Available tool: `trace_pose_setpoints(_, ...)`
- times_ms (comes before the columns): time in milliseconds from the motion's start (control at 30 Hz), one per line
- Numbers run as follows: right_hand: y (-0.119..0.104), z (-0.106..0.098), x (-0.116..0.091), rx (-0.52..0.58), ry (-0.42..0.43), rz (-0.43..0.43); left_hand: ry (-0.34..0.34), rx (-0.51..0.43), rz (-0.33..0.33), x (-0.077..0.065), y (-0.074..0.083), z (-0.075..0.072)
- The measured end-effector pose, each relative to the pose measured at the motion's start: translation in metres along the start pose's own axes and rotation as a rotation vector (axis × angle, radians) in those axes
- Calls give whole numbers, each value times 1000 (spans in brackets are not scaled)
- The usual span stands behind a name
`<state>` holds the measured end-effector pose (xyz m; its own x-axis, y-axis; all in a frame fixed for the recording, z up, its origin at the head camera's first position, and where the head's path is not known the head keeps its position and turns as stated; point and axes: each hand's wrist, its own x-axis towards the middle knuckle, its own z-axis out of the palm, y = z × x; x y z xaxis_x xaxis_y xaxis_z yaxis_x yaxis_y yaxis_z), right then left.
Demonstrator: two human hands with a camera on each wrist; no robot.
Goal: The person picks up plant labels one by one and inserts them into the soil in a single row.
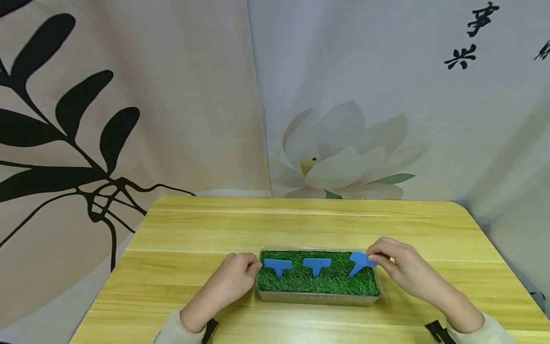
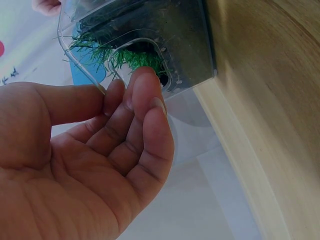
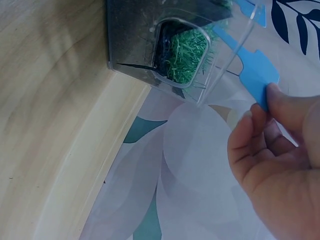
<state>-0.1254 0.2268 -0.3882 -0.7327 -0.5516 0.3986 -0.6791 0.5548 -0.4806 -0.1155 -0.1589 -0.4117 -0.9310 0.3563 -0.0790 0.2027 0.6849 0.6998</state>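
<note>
A clear plastic box (image 1: 318, 299) filled with green artificial grass (image 1: 319, 285) sits on the table. Two blue T-shaped plant labels, one on the left (image 1: 278, 264) and one in the middle (image 1: 317, 263), stand upright in the grass. At the box's right end, my right hand (image 1: 408, 270) pinches a third blue plant label (image 3: 257, 75) by its wide head between thumb and fingers. This label tilts, its stem pointing down-left to the grass. My left hand (image 1: 229, 279) pinches the box's left rim with thumb and forefinger, as the left wrist view shows.
The wooden table (image 1: 215, 224) has rounded far corners and extends around the box. Behind it hangs a pale curtain (image 1: 206, 95) printed with dark leaves and a lotus flower. Each end wall of the box has a rounded opening showing grass.
</note>
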Motion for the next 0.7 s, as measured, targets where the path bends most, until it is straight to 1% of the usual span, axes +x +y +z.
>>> trace_pose_setpoints(267, 0, 2, 2, -15, -31, -27, -3, -6, 1, 0, 0, -1)
trace_pose_setpoints(500, -2, 4, 7, -20, -44, -72, -3, -4, 4, 0, 0, -1)
trace_pose_setpoints(700, -5, 4, 10, -45, -62, -82, -7, -1, 6, 1, 0, 0)
